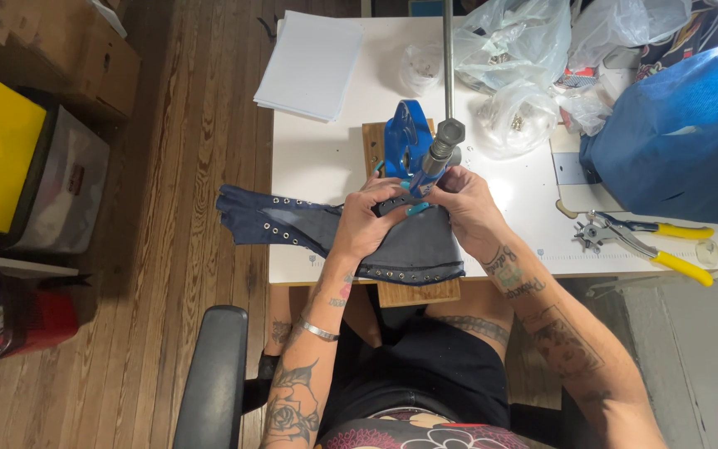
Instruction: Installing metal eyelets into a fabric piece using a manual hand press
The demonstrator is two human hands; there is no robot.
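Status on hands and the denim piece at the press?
Left hand and right hand both pinch the dark denim eyelet strip under the blue hand press. Yellow-handled pliers lie apart, right.

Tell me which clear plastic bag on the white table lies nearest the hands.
The small clear plastic bag of metal pieces just right of the blue press; the other clear plastic bags lie farther back.

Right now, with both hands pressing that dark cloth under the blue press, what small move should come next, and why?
Probably nudge the dark fabric slightly so its next spot sits squarely under the press head. Both the left hand and right hand pin it flat at the blue press, and a row of eyelets already runs along its edge.
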